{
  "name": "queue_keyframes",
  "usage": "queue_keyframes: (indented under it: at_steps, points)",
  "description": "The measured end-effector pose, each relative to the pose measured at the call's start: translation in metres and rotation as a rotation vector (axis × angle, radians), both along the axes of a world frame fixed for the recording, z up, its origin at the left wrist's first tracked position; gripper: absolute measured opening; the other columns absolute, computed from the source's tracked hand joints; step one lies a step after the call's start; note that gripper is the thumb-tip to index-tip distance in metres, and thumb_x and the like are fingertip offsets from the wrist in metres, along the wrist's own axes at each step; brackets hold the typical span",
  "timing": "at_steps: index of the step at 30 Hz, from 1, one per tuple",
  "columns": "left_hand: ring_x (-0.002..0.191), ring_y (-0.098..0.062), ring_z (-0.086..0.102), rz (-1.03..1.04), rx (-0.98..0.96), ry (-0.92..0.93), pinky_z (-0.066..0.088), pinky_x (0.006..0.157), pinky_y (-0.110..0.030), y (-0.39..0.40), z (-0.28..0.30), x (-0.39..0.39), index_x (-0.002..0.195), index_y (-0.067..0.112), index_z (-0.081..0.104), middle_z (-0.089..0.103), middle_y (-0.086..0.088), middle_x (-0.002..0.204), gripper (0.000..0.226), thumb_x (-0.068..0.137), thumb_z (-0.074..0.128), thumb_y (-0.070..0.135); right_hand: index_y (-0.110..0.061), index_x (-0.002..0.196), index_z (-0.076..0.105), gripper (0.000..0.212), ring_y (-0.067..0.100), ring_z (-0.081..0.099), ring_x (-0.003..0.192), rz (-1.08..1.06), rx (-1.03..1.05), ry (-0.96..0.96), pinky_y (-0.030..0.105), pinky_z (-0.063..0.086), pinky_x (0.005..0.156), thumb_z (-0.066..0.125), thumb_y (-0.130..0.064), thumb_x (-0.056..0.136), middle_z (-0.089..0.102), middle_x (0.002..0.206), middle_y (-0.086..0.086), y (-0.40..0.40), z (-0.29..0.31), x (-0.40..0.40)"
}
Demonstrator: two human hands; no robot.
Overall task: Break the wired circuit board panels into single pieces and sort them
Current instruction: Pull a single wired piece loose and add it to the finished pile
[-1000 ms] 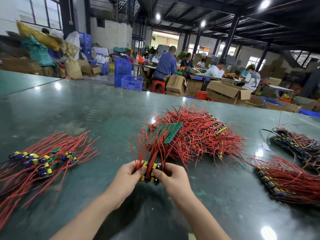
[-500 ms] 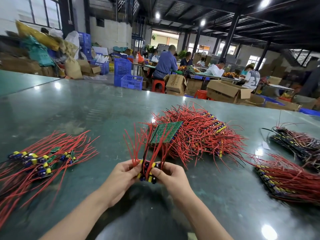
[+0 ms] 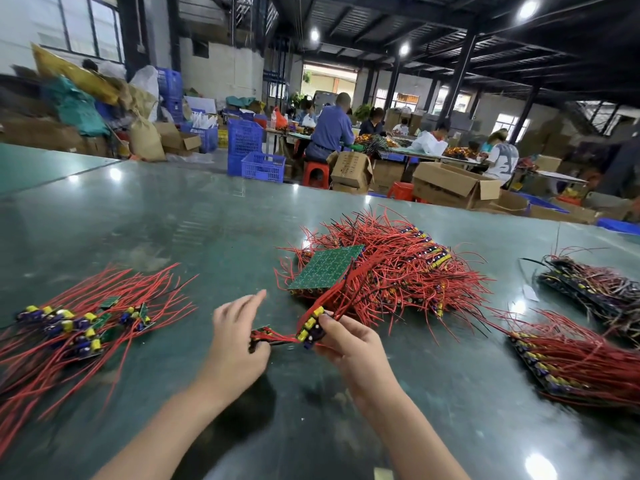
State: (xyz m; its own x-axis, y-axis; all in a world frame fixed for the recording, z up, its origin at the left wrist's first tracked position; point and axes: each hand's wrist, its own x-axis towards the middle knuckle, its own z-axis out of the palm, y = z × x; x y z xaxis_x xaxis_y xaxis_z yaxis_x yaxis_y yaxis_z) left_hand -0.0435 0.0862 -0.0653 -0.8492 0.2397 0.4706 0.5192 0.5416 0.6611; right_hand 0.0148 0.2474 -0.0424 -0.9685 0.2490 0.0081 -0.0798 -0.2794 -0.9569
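head view: hands (image 3: 294,337) on board strip (image 3: 309,329)

— What stood beyond the green desk (image 3: 173,216)?
— Blue plastic crates (image 3: 258,166) on the floor, open cardboard boxes (image 3: 453,185) and two red stools (image 3: 317,171).
— Anyone there?
— A person in a blue shirt (image 3: 332,133) sat at a far table (image 3: 429,154) with others, under bright ceiling lamps (image 3: 528,8)

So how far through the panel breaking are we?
Early on. Done: a small pile of single pieces lies at left. In hand: the right hand grips a strip while the left hand pulls one piece away. Left: the big centre heap and two right stacks.
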Motion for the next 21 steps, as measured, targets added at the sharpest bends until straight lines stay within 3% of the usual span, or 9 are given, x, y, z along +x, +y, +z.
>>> queue_keyframes:
  at_steps: [3, 6, 11, 13, 15, 19, 21]
  points:
    - [0.111, -0.009, 0.048, -0.292, 0.252, -0.089, 0.032, 0.099, -0.012, 0.006, 0.007, 0.017, 0.119, 0.026, 0.057, 0.061, 0.010, 0.117, 0.046, 0.073, 0.055, 0.025, -0.014, 0.080, 0.078, 0.013, 0.014, 0.067, 0.075, 0.028, -0.063, 0.014, 0.024, 0.056, 0.071, 0.066, -0.014, 0.082, 0.073, 0.084, 0.008, -0.004, -0.001, 0.000]
    - [0.092, -0.013, 0.065, -0.379, 0.507, -0.302, 0.051, 0.083, -0.022, 0.018, 0.007, 0.024, 0.102, 0.023, 0.064, 0.071, 0.001, 0.099, 0.029, 0.076, 0.076, 0.028, -0.009, 0.085, 0.076, 0.012, 0.017, 0.065, 0.083, 0.054, -0.055, 0.048, 0.029, 0.054, 0.082, 0.065, -0.009, 0.084, 0.072, 0.089, 0.010, -0.009, -0.005, 0.000]
    - [0.075, -0.009, 0.065, -0.310, 0.733, -0.416, 0.053, 0.070, -0.019, 0.023, 0.005, 0.023, 0.088, 0.011, 0.068, 0.073, -0.006, 0.083, 0.029, 0.064, 0.075, 0.026, -0.013, 0.081, 0.072, 0.009, 0.007, 0.064, 0.073, -0.004, 0.160, 0.076, 0.016, 0.050, 0.070, 0.067, -0.006, 0.084, 0.073, 0.078, -0.001, -0.011, -0.004, 0.001]
    - [0.075, -0.010, 0.066, -0.323, 0.740, -0.438, 0.054, 0.069, -0.019, 0.022, 0.005, 0.020, 0.088, 0.009, 0.069, 0.073, -0.007, 0.083, 0.030, 0.063, 0.076, 0.024, -0.011, 0.090, 0.070, 0.010, 0.007, 0.065, 0.072, -0.024, 0.180, 0.101, 0.015, 0.050, 0.068, 0.068, -0.004, 0.083, 0.072, 0.077, -0.002, -0.011, -0.004, 0.000]
    - [0.073, -0.010, 0.065, -0.332, 0.728, -0.429, 0.052, 0.065, -0.018, 0.020, 0.005, 0.018, 0.089, 0.007, 0.070, 0.073, -0.008, 0.081, 0.032, 0.062, 0.076, 0.021, -0.013, 0.095, 0.069, 0.015, 0.006, 0.065, 0.072, -0.047, 0.214, 0.121, 0.016, 0.050, 0.067, 0.068, -0.004, 0.083, 0.072, 0.076, -0.003, -0.010, -0.005, 0.001]
    - [0.074, -0.008, 0.065, -0.309, 0.858, -0.501, 0.052, 0.063, -0.017, 0.019, 0.005, 0.017, 0.091, 0.009, 0.070, 0.073, -0.005, 0.082, 0.037, 0.056, 0.077, 0.017, -0.013, 0.080, 0.074, 0.007, 0.016, 0.064, 0.074, -0.043, 0.293, 0.086, 0.033, 0.051, 0.074, 0.069, -0.014, 0.084, 0.072, 0.078, 0.006, -0.005, -0.005, -0.001]
    - [0.073, -0.008, 0.065, -0.288, 0.933, -0.552, 0.053, 0.061, -0.017, 0.020, 0.005, 0.018, 0.088, 0.011, 0.071, 0.073, -0.002, 0.079, 0.035, 0.055, 0.077, 0.020, -0.013, 0.079, 0.074, 0.007, 0.014, 0.062, 0.072, -0.046, 0.278, 0.082, 0.029, 0.049, 0.071, 0.069, -0.013, 0.084, 0.072, 0.077, 0.005, -0.006, -0.007, -0.001]
